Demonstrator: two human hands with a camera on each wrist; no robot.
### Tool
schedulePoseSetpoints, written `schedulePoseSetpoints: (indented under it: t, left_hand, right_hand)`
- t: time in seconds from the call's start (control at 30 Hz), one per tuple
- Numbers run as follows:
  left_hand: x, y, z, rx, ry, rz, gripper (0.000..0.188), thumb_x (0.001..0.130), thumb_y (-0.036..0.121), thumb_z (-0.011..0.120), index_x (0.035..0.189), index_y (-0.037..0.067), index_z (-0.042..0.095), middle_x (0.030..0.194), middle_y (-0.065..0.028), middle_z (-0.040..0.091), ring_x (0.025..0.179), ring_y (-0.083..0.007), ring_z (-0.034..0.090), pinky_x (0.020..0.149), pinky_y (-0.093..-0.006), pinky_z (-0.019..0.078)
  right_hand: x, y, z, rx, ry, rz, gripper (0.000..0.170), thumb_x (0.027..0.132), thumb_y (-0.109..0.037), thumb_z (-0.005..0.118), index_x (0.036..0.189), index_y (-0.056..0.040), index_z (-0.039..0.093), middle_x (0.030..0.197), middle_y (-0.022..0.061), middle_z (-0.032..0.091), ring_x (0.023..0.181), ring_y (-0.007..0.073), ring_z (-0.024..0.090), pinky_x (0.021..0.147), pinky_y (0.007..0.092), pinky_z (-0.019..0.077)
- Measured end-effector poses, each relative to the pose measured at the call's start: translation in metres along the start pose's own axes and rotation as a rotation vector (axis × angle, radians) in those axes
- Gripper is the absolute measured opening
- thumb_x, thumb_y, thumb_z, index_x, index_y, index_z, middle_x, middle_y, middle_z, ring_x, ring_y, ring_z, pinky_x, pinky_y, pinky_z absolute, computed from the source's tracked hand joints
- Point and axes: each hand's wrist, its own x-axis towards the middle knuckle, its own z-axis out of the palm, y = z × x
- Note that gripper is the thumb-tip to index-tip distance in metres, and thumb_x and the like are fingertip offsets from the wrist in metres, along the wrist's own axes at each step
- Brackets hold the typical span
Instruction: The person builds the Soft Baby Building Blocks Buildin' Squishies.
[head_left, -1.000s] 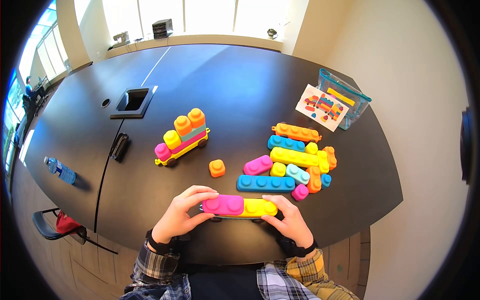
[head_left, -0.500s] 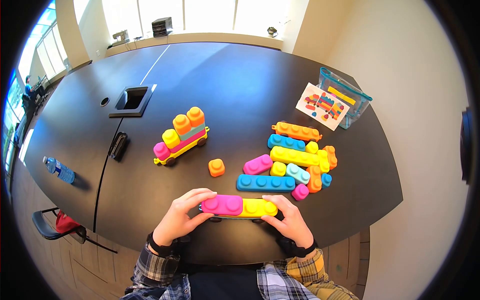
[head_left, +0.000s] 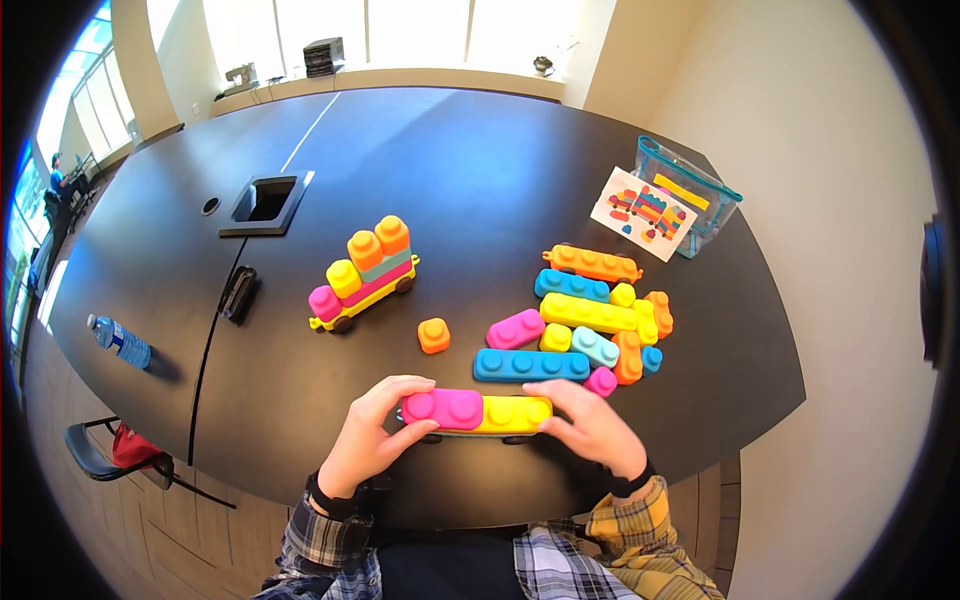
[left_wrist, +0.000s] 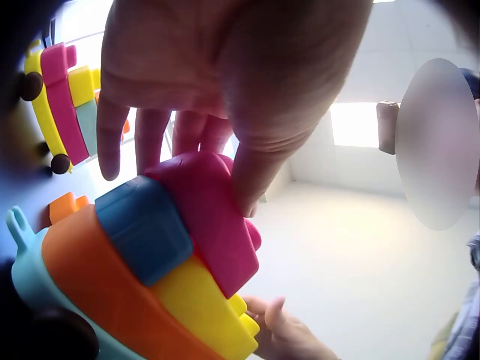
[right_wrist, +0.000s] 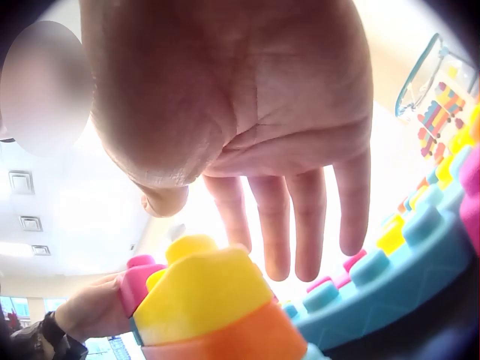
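Left grip [head_left: 368, 432] is clasped over the pink block [head_left: 443, 409] of a wheeled block car [head_left: 480, 412], a strip of tabletop [head_left: 460, 485] being left before the near edge [head_left: 450, 525]. Right grip [head_left: 597, 432] is loosely spread, fingers [right_wrist: 306, 225] straight, beside the yellow block [head_left: 517, 413]; whether contact is made cannot be told.

Apparently an office meeting room

The big dark worktop [head_left: 450, 150] points to a meeting room: it is built in joined sections, with a recessed box [head_left: 293, 205] and a round hole [head_left: 210, 206] set into its surface. Tall windows [head_left: 420, 35] rise above a long sill [head_left: 450, 83]. A chair [head_left: 90, 450] stands at one side. Overhead are square ceiling vents [right_wrist: 22, 181] and a bright light panel [left_wrist: 354, 125].
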Motion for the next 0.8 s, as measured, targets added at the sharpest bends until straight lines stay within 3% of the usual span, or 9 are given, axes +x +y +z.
schedulePoseSetpoints:
  t: [0.2,0.27,0.47,0.67,0.8]
  left_hand:
    - [-0.001,0.000,0.004,0.007,0.024,-0.011,0.040,0.086,0.008,0.085,0.122,0.001,0.068,0.124,-0.0139,0.073,0.115,-0.0315,0.071,0.102,-0.0399,0.0549]
    - [-0.001,0.002,0.005,0.003,0.023,-0.020,0.040,0.086,0.008,0.085,0.122,0.001,0.068,0.124,-0.0139,0.073,0.115,-0.0315,0.071,0.102,-0.0400,0.0548]
    - [-0.002,-0.001,0.007,-0.010,0.024,-0.041,0.040,0.087,0.008,0.084,0.123,0.002,0.069,0.124,-0.0139,0.073,0.116,-0.0311,0.071,0.103,-0.0398,0.0547]
    - [-0.001,-0.003,0.007,-0.025,0.028,-0.031,0.040,0.087,0.009,0.084,0.123,0.002,0.069,0.123,-0.0138,0.073,0.115,-0.0308,0.071,0.102,-0.0396,0.0549]
    - [-0.001,-0.001,0.008,-0.025,0.019,-0.053,0.040,0.087,0.009,0.085,0.123,0.002,0.069,0.123,-0.0136,0.073,0.115,-0.0309,0.071,0.102,-0.0396,0.0551]
  right_hand:
    - [0.054,0.000,-0.038,-0.273,0.179,-0.079,0.036,0.096,-0.024,0.074,0.126,-0.0041,0.067,0.112,0.0166,0.070,0.106,0.0389,0.066,0.093,0.0435,0.0538]
    - [0.076,0.019,-0.040,-0.401,0.117,-0.049,0.033,0.092,-0.019,0.077,0.121,-0.0045,0.070,0.117,0.0136,0.072,0.114,0.0353,0.067,0.101,0.0454,0.0522]
    - [0.114,0.070,-0.020,-0.760,-0.023,-0.057,0.030,0.087,-0.013,0.078,0.116,-0.0102,0.072,0.109,0.0077,0.070,0.110,0.0293,0.068,0.104,0.0463,0.0466]
    - [0.121,0.079,-0.010,-0.761,-0.055,-0.006,0.022,0.085,-0.009,0.078,0.104,-0.0090,0.067,0.102,0.0075,0.068,0.106,0.0304,0.068,0.098,0.0468,0.0489]
    - [0.119,0.078,-0.013,-0.748,-0.065,-0.007,0.022,0.085,-0.008,0.076,0.104,-0.0080,0.065,0.100,0.0101,0.067,0.105,0.0323,0.068,0.095,0.0453,0.0504]
